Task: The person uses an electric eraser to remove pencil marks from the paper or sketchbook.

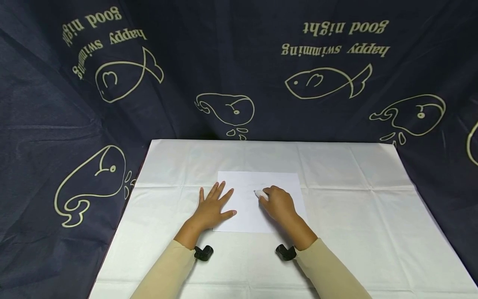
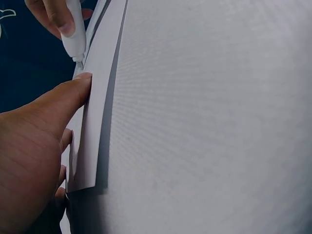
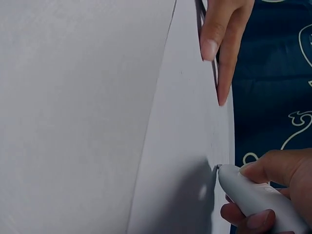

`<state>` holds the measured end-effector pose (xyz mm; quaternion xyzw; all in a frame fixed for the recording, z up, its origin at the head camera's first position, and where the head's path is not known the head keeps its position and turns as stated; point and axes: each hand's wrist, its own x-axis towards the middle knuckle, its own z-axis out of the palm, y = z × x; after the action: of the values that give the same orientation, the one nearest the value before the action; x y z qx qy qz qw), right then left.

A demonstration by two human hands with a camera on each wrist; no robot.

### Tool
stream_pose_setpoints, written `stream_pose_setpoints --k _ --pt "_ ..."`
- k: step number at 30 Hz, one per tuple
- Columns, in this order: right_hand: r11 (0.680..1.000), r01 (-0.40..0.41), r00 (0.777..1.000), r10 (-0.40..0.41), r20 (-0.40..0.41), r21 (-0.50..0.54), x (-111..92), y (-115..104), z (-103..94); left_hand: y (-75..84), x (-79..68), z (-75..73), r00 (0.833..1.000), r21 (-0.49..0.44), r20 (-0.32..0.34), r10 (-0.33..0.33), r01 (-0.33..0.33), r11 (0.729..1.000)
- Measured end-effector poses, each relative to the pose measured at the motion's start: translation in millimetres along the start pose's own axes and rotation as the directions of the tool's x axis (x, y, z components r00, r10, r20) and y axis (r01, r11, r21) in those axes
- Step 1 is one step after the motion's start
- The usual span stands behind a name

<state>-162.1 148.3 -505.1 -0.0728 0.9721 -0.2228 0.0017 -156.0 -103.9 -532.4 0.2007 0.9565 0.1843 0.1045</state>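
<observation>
A sheet of white paper [image 1: 244, 220] lies on the white-covered table. My left hand [image 1: 210, 211] rests on its left side with fingers spread; in the left wrist view the thumb of this hand [image 2: 39, 131] lies on the paper [image 2: 95, 131]. My right hand [image 1: 281, 204] grips a thick white pen-like tool [image 1: 261, 194] over the right half of the sheet. In the right wrist view the tool [image 3: 261, 197] is tilted, its small narrow tip at the paper [image 3: 170, 126], casting a shadow. Faint marks show near the sheet's upper middle. The tool's exact kind is unclear.
A creased white cloth [image 1: 347, 199] covers the table around the sheet. Behind and to the left hangs a dark blue curtain [image 1: 209, 50] with fish drawings and lettering. A black wrist device [image 1: 203, 253] sits by each cuff.
</observation>
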Motion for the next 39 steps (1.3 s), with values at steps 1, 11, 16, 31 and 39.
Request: stream_pose_setpoints --k 1,11,16,31,39 --pt "1.0 -0.002 1.0 0.001 -0.004 -0.008 1 1 -0.9 0.1 0.0 -0.2 1.0 0.0 0.001 0.0 0.0 1.0" --pt "0.999 -0.047 0.999 0.047 -0.028 -0.01 11 22 -9.5 -0.9 0.3 0.3 1.0 -0.001 0.009 -0.002 0.002 1.0" --pt "0.999 -0.039 0.999 0.039 -0.015 -0.006 13 22 -8.3 -0.1 0.3 -0.1 1.0 -0.006 0.007 -0.002 0.002 1.0" --pt "0.997 -0.072 0.997 0.072 -0.017 0.024 12 22 -8.4 -0.5 0.4 0.1 1.0 -0.013 0.006 0.0 0.0 1.0" --pt "0.982 -0.113 0.994 0.113 0.009 0.154 5 28 -13.3 -5.2 -2.6 -2.1 1.0 -0.044 0.004 -0.02 0.02 0.999"
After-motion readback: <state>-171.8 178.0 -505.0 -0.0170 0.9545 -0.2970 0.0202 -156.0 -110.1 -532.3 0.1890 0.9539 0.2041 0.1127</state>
